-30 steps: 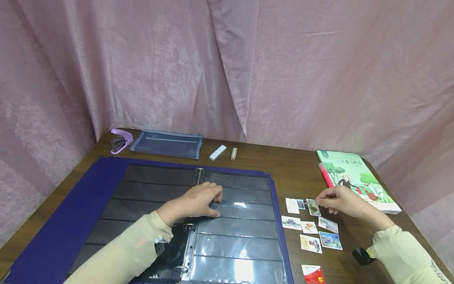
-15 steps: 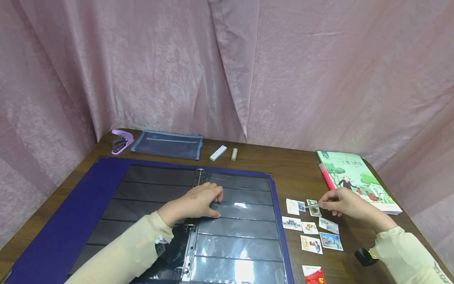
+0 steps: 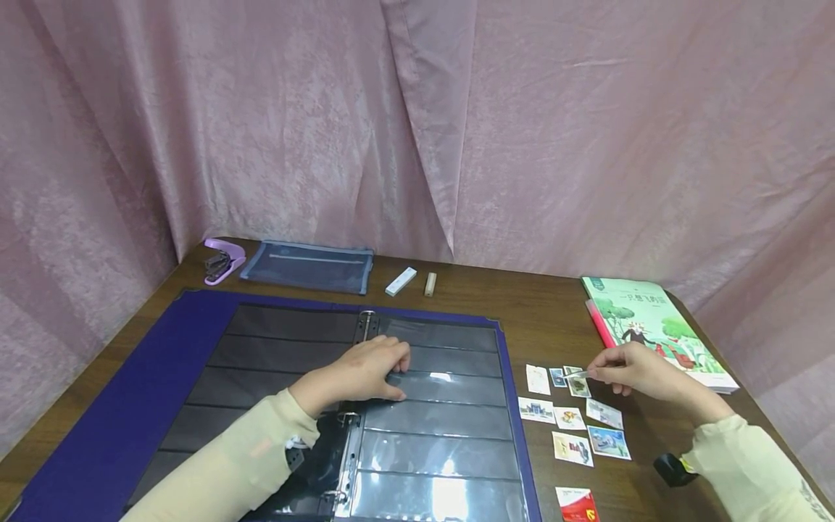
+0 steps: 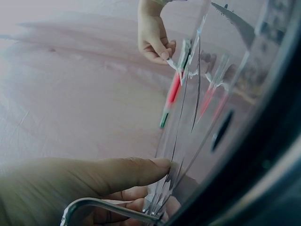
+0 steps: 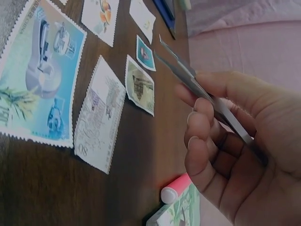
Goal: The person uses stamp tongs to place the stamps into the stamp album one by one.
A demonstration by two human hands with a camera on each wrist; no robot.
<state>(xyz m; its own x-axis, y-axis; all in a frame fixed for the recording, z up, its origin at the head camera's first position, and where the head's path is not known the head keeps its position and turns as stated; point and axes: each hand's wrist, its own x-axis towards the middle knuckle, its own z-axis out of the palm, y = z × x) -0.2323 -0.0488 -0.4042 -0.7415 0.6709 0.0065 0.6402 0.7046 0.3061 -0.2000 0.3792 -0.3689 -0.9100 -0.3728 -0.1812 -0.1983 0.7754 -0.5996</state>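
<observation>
My left hand (image 3: 355,370) rests on the right page of an open stamp album (image 3: 450,420), beside its ring binding. In the left wrist view the thumb (image 4: 141,170) lies outstretched with its tip at the clear pocket page. My right hand (image 3: 633,370) pinches a pair of metal tweezers (image 5: 230,117), their bent tips parted. In the right wrist view the tips stand near a small blue stamp (image 5: 145,54). Close by lie a green-brown stamp (image 5: 140,87), a pale stamp (image 5: 142,20) and a white stamp with grey print (image 5: 101,115). Several more stamps lie toward the person.
A green book (image 3: 678,319) with a red pen (image 3: 600,324) against it lies at the right. Along the back are a purple stapler (image 3: 225,261), a blue mesh pouch (image 3: 309,268), a white box-like piece (image 3: 401,280) and a beige stick (image 3: 430,283). A red-and-white stamp (image 3: 577,504) lies at the front.
My right hand with the tweezers has shifted slightly right. The small blue stamp has slid right, from against the pale stamp to a little apart from it. The left hand stays put.
</observation>
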